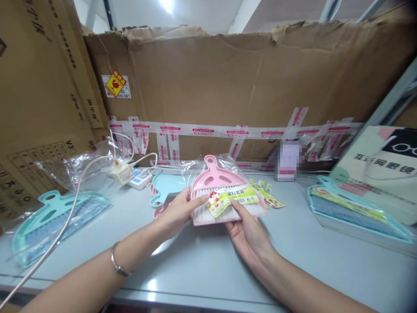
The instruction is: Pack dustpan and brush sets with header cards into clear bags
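Observation:
A pink dustpan and brush set (224, 178) in a clear bag is held up over the table, its handle pointing away from me. My left hand (180, 208) grips its left edge, thumb on top. My right hand (246, 232) holds the front edge from below, its thumb on a yellow-green printed label card (217, 203) that lies over the white bristles. The card looks folded or bent at its left part; whether it is inside the bag I cannot tell. Behind my left hand lie loose light-blue dustpan pieces (167, 186) with pink ones partly under them.
Bagged light-blue sets lie at left (55, 217) and right (355, 211). Loose label cards (269, 198) are behind my right hand. A cable (73, 208) crosses the left side from a plug and power strip (140, 178). A phone (288, 161) leans against the cardboard box (208, 78).

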